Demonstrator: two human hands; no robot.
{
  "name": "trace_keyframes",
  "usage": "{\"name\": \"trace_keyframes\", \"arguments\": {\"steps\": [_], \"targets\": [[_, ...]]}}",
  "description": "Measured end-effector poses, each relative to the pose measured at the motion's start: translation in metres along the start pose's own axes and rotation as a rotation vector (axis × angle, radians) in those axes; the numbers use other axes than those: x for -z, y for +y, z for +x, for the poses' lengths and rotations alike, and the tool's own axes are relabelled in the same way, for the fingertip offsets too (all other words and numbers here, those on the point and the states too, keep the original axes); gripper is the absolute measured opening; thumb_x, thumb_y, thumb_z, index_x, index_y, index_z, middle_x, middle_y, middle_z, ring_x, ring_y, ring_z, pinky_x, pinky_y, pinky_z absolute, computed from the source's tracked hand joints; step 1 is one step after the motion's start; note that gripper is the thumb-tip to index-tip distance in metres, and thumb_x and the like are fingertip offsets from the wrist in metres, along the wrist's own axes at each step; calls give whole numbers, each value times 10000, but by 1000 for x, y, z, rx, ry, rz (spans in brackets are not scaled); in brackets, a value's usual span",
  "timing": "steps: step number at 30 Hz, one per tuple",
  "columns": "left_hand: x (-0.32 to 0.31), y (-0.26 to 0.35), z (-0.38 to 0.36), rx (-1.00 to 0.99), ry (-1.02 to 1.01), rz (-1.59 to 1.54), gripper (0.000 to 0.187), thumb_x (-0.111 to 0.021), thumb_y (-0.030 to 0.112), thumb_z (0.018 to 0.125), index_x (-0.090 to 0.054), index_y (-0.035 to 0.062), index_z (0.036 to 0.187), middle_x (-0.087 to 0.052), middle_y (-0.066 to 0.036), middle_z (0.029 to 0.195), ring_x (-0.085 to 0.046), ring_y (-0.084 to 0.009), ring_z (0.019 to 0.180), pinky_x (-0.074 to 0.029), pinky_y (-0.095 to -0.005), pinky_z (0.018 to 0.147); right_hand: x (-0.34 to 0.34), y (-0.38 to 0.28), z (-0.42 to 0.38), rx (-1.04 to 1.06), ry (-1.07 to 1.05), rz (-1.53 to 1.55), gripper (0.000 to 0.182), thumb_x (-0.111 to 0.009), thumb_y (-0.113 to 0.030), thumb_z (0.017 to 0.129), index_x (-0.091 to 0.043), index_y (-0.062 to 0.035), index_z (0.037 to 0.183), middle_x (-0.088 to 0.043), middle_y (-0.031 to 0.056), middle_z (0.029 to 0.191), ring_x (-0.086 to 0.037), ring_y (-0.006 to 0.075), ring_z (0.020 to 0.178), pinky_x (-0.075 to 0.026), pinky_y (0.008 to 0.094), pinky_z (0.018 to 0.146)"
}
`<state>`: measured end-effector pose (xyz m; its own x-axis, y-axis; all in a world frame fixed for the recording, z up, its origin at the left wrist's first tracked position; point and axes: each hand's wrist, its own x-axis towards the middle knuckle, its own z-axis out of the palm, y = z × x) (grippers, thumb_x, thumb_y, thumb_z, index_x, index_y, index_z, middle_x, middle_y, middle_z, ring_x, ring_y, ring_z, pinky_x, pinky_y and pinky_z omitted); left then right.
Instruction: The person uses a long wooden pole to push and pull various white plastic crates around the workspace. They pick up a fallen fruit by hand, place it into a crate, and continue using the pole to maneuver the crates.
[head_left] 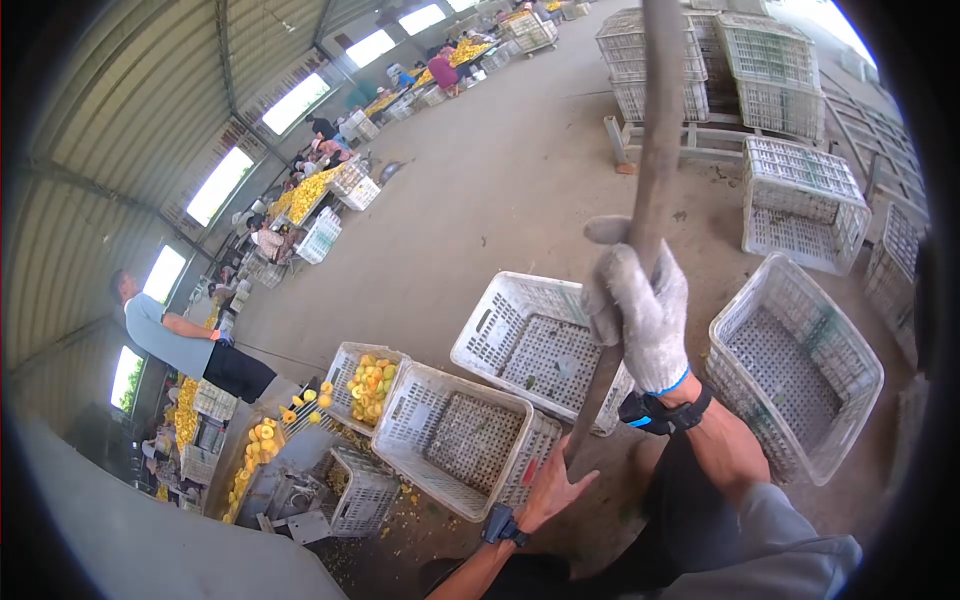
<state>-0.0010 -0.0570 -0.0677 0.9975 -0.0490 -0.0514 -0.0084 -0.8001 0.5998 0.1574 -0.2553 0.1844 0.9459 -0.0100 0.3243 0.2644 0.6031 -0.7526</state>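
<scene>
A long wooden pole runs from the top edge down between my hands. My right hand, in a whitish work glove, is closed around its middle. My bare left hand is at the lower end, with the pole in the crook between thumb and fingers; the pole's tip is hidden there. Just left of that hand stands a white plastic crate, its inside bare. Behind the pole sits another white crate, partly covered by my glove. A third crate lies to the right of my right forearm.
Yellow fruit fills a crate beside a metal machine at lower left. A person in a grey-blue shirt stands beyond it. Stacked crates rest on a rack at upper right. Workers sit along fruit-covered tables.
</scene>
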Motion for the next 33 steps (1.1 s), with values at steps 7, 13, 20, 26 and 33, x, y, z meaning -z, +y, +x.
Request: {"name": "trace_keyframes", "arguments": {"steps": [7, 13, 20, 26, 33], "targets": [[36, 46, 5, -226, 415, 158, 355, -789, 231, 957, -622, 2, 1169, -720, -214, 978, -707, -435, 897, -556, -498, 756, 38, -60, 6, 301, 210, 94, 454, -544, -382, 1124, -610, 27, 1311, -576, 13, 679, -478, 75, 469, -397, 233, 444], [32, 56, -13, -197, 324, 132, 367, -800, 229, 944, -608, 17, 1173, -708, -214, 869, -707, -434, 786, -557, -492, 679, 40, -89, 19, 398, 152, 5, 486, -550, -379, 1122, -614, 36, 1366, -640, 25, 796, -538, 69, 565, -440, 237, 486], [60, 22, -13, -147, 475, 185, 331, -776, 115, 895, -598, 31, 1161, -674, -211, 933, -670, -457, 868, -517, -526, 750, 42, -106, 9, 560, 242, -50, 568, -499, -397, 1144, -499, 52, 1491, -583, 3, 858, -454, 40, 545, -432, 225, 481], [53, -46, 3, 36, 496, 45, 301, -735, 46, 875, -594, 33, 1141, -647, -208, 1043, -625, -444, 1018, -482, -533, 871, 34, -77, -34, 464, 113, 148, 510, -523, -392, 1126, -539, 53, 1376, -597, 37, 793, -494, 100, 471, -451, 257, 430], [34, -47, -8, 38, 383, 53, 318, -729, 12, 860, -590, 35, 1146, -629, -182, 1051, -601, -422, 1058, -467, -519, 949, 60, -38, -107, 242, -28, 161, 480, -699, -361, 1031, -547, 55, 1217, -636, 121, 724, -624, 204, 512, -546, 339, 495]]}}
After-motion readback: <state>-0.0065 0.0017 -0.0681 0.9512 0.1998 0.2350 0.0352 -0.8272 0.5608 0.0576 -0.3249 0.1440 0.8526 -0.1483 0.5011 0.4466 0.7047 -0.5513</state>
